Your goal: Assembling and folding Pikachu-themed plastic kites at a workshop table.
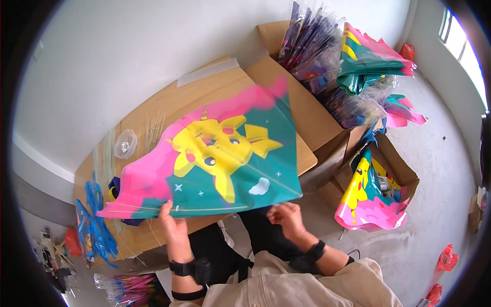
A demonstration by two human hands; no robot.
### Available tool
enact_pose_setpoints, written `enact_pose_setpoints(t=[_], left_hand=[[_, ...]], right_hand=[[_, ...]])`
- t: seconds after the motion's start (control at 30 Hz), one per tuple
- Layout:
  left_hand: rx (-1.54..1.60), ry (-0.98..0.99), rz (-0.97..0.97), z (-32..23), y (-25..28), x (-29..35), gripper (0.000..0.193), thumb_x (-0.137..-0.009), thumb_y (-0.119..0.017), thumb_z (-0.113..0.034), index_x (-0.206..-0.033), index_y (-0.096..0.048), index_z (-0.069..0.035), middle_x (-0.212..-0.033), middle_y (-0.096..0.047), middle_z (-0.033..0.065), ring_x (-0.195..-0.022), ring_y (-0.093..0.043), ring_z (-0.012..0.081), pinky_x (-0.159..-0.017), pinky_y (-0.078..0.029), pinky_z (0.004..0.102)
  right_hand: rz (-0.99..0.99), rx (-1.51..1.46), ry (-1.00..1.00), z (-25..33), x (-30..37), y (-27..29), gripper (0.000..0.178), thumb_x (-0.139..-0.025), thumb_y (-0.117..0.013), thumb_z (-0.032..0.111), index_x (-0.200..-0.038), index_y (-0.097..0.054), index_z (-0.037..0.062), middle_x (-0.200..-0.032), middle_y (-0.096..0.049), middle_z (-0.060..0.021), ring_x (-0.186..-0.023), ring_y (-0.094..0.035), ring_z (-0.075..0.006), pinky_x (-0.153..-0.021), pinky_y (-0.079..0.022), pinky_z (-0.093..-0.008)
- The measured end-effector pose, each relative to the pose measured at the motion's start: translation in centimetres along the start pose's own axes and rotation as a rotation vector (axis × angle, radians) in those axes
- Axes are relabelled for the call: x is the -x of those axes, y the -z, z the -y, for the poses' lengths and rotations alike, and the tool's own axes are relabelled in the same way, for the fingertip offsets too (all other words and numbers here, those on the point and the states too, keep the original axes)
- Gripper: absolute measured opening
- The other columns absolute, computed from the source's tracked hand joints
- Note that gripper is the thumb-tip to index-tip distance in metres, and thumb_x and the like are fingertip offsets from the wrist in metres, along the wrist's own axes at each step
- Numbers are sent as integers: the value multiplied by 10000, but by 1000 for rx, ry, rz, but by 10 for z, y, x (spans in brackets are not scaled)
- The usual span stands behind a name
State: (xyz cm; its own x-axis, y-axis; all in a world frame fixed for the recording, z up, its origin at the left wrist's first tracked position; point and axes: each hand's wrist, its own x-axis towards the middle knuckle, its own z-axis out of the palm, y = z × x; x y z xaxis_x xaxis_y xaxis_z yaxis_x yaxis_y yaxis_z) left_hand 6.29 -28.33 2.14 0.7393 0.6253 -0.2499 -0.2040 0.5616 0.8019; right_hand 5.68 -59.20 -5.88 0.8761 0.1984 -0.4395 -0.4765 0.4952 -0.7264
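Note:
A printed kite sheet point(238, 176) spreads over the table in front of me, green and pink with a yellow cartoon creature on it. A thin pale rod point(225, 210) runs along its near edge. My left hand point(173, 225) pinches that edge and the rod left of the middle. By the kite's near right corner, my right hand point(289, 220) has its fingers curled together just under the edge; whether anything thin is between them cannot be made out. The far tip of the sheet is smeared by motion.
On the wooden table point(204, 77) are a clear plastic cup point(126, 144), bundles of thin rods point(105, 158) and blue strips point(92, 215). Cardboard boxes point(302, 97) with wrapped kites stand at the right. Another kite sheet point(360, 192) hangs from an open box point(404, 163).

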Motion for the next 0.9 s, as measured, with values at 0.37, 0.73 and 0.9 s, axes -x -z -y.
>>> enact_pose_setpoints(t=[0.37, 0.73, 0.9], left_hand=[[-172, 261, -149, -89, 66, 20, 336, -727, -590, -35, -1061, -564, -34, -977, -625, 84, -918, -606, 248, -835, -510, 430], [-267, -100, -69, -82, 97, 41, 481, -678, -592, 62, -1150, -516, 5, -1013, -597, 92, -917, -606, 250, -831, -502, 396], [-201, -113, -119, -71, 107, 41, 591, -670, -602, 100, -1229, -453, -24, -1037, -585, 91, -934, -587, 244, -847, -482, 389]], right_hand=[[400, -630, -153, 20, -42, 29, 611, -863, -593, 451, -1284, -459, 29, -1261, -531, -136, -1149, -494, -294, -989, -386, -442], [51, -149, -115, 65, -154, 10, 326, -911, -560, 183, -1151, -524, -36, -1051, -610, -162, -901, -628, -278, -790, -538, -420], [208, 106, 236, 90, -142, -53, 274, -928, -532, 129, -1171, -530, 3, -1035, -626, -111, -858, -640, -241, -741, -553, -354]])
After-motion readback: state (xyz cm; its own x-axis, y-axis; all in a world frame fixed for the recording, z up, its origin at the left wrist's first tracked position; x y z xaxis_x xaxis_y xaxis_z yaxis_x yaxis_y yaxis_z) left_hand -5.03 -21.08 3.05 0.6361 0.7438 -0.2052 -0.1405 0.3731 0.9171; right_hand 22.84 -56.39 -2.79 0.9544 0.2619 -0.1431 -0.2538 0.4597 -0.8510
